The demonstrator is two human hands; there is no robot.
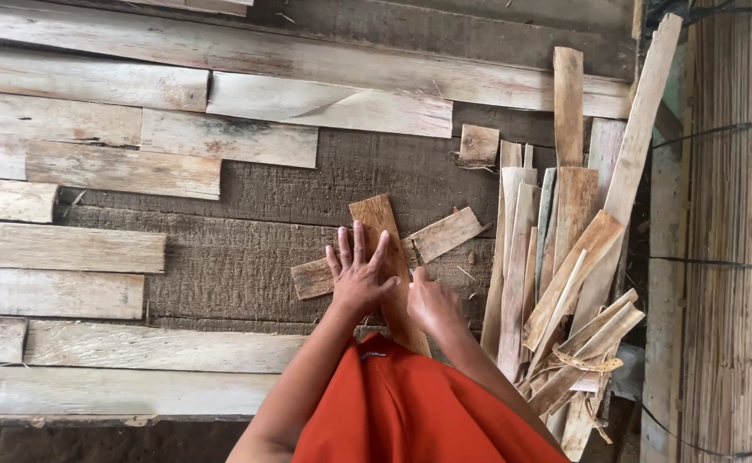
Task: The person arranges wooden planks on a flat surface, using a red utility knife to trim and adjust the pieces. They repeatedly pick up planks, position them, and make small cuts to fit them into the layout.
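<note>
Dark plank floor (pixel 247 266) | left hand (pixel 359 274) flat, fingers spread on wood strip (pixel 384 249) | right hand (pixel 431 304) curled, gripping its edge

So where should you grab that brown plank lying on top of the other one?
Probably at the plank's far end, from above. That end sticks out bare past the left hand, which presses flat on its middle. The right hand is at its right edge, and the near end is hidden behind the orange cloth.

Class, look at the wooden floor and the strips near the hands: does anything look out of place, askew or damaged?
Yes. Two short wood strips lie crossed under the left hand and right hand, askew to the floor planks. Beside them the pile of offcuts is jumbled, with splintered ends.
</note>
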